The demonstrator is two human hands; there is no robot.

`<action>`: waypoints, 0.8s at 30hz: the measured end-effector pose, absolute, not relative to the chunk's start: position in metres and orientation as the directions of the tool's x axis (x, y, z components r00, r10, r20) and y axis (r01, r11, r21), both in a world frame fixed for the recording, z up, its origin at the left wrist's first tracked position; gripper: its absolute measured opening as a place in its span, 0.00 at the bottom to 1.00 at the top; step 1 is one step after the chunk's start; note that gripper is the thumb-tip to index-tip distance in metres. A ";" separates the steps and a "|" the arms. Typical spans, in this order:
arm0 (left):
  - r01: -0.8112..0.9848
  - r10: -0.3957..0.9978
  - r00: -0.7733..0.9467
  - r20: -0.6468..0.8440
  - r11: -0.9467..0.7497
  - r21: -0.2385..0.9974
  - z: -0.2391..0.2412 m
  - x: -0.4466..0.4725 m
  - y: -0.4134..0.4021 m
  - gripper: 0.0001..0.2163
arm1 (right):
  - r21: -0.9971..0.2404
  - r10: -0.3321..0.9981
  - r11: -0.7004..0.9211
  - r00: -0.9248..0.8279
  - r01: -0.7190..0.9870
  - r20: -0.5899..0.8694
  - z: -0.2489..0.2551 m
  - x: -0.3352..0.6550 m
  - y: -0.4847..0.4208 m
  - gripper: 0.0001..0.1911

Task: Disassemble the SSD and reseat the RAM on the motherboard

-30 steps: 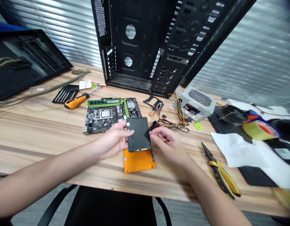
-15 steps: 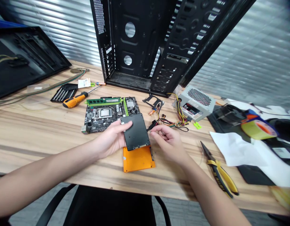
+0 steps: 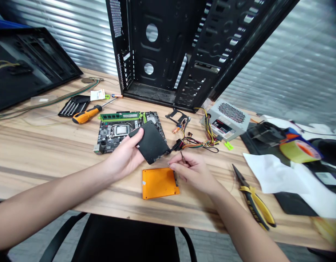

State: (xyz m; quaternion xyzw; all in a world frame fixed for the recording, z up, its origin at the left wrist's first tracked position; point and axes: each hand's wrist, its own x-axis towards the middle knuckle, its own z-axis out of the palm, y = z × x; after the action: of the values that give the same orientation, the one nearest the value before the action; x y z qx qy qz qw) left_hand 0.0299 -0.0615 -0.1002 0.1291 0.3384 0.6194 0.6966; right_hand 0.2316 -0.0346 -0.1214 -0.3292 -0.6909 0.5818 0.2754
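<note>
My left hand (image 3: 124, 157) grips a flat black drive (image 3: 150, 142) by its left edge and holds it tilted above the wooden table (image 3: 34, 153). Just right of the drive, my right hand (image 3: 193, 171) is closed in a pinch on a small screw (image 3: 182, 157). An orange drive cover (image 3: 159, 182) lies flat on the table below and between the hands. Behind the black drive lies a motherboard (image 3: 115, 131) with a green memory stick (image 3: 120, 116).
An open black computer case (image 3: 184, 47) stands at the back. A power supply (image 3: 228, 119) with a bundle of wires (image 3: 196, 138) lies to the right. Yellow pliers (image 3: 255, 202), white paper (image 3: 277, 173), an orange screwdriver (image 3: 87, 115), a bit set (image 3: 72, 106) and a side panel (image 3: 26, 62) lie around.
My left hand lifted the black drive up and back off the orange cover and tilted it. My right hand let go of the drive's edge and dropped slightly, pinching a screw.
</note>
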 end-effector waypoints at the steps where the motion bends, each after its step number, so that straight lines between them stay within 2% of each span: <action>1: -0.784 0.950 -0.001 -0.312 0.193 0.590 -0.100 0.030 -0.061 0.16 | -0.984 0.775 0.108 -0.631 0.145 -0.008 -0.121 0.231 -0.035 0.13; 10: -0.773 0.963 0.013 -0.271 0.182 0.608 -0.101 0.031 -0.063 0.17 | -0.988 0.771 0.105 -0.637 0.116 0.007 -0.118 0.232 -0.033 0.13; 15: -0.747 0.961 0.042 -0.272 0.211 0.631 -0.105 0.030 -0.064 0.16 | -0.989 0.746 0.125 -0.665 0.082 0.040 -0.119 0.233 -0.032 0.09; 24: -0.745 0.953 0.032 -0.301 0.223 0.628 -0.103 0.030 -0.065 0.14 | -1.000 0.747 0.012 -0.665 0.023 -0.006 -0.123 0.232 -0.033 0.08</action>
State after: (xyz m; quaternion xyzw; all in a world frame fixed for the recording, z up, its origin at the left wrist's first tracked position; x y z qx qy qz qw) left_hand 0.0301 -0.0646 -0.1027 0.1509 0.3440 0.6047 0.7023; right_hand 0.2322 -0.0326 -0.1227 -0.2949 -0.6523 0.6381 0.2836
